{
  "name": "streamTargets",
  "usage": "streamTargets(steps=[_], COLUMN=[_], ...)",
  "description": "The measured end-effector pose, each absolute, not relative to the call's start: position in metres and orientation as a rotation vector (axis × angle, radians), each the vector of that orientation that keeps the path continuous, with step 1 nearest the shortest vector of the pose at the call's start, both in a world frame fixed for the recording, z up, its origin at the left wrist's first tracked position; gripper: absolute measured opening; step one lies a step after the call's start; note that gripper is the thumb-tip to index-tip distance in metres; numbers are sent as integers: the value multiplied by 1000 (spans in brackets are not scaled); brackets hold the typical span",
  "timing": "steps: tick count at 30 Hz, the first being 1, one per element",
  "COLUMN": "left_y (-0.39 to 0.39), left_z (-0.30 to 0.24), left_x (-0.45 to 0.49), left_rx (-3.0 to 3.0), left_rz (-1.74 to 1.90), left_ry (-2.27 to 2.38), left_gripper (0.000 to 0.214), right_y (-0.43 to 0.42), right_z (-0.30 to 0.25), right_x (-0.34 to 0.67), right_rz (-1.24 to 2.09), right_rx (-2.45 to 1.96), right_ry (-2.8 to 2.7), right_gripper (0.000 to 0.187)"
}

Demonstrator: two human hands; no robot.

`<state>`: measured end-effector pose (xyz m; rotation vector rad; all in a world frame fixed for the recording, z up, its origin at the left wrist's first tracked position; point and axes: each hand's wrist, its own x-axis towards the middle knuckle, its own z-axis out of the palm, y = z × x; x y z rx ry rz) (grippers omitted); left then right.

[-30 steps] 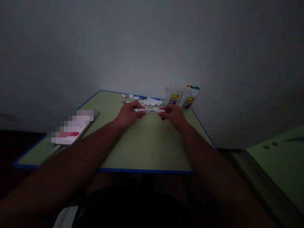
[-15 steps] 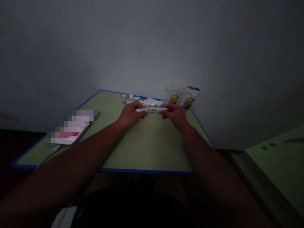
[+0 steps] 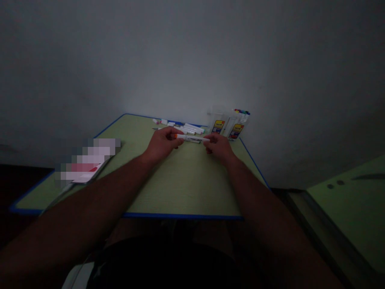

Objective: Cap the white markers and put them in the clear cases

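A white marker (image 3: 194, 138) with an orange end lies level between my two hands, above the far part of the table. My left hand (image 3: 162, 143) pinches it at the orange end, on the left. Closed fingers of my right hand (image 3: 220, 147) hold its white right end. Just behind, several white markers (image 3: 195, 129) lie loose on the tabletop, partly hidden by my left hand. A clear plastic case (image 3: 217, 125) stands past my right hand, beside a second clear case (image 3: 237, 127) with coloured marker ends showing at its top.
The pale green table (image 3: 183, 182) has a blue edge and meets a grey wall (image 3: 186, 60). On its left side lies a flat device (image 3: 90, 162) with a blurred screen and a white cable (image 3: 57, 197). A green panel (image 3: 357, 208) is at the lower right.
The marker has been turned end for end: its orange end was at my right hand and is now at my left. The view has shifted slightly.
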<state>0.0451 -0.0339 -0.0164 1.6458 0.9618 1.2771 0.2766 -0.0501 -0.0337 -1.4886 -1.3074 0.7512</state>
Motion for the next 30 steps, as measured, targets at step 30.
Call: streamTargets(steps=[30], left_y=[-21], left_z=[-19], left_x=[39], left_rx=[1129], left_rz=[1186], left_ry=[984], left_gripper=[25], right_y=[-59], right_z=[-24], right_x=[266], right_rz=[696], right_rx=[-1298], right_ry=[-1420], right_gripper=[23])
